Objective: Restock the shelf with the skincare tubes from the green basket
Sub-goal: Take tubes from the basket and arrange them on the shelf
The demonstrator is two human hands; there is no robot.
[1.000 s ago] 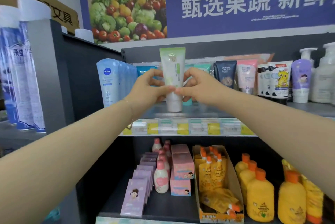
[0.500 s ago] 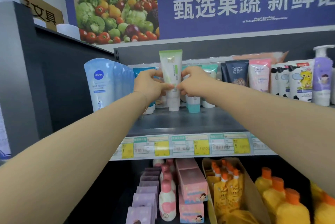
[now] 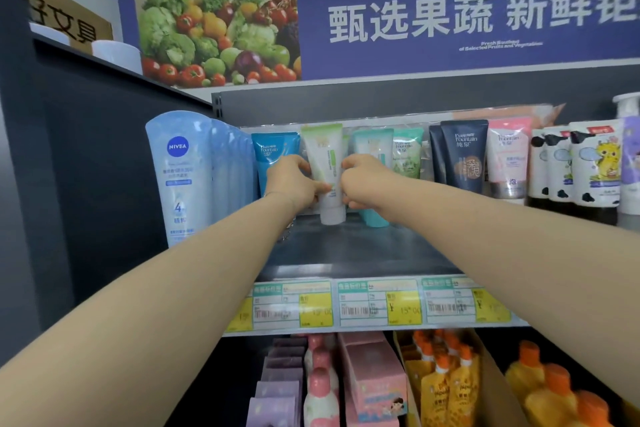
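Fingers (image 3: 302, 163) of the left hand (image 3: 294, 184) and those of the right hand (image 3: 363, 184) are curled and clamped on opposite sides of a white-and-green skincare tube (image 3: 323, 156), thumbs pressed low on its front. The tube is upright, its white cap down at the back of the dark grey shelf (image 3: 346, 250), level with the caps beside it. It sits between a blue Pure Fountain tube (image 3: 273, 149) and a teal tube (image 3: 373, 149). Further right stand a green tube (image 3: 408, 155), a navy tube (image 3: 465, 156) and a pink tube (image 3: 507, 156). A pale blue Nivea bottle (image 3: 178, 177) stands at the left end. Price labels (image 3: 377, 303) line the shelf's front edge.
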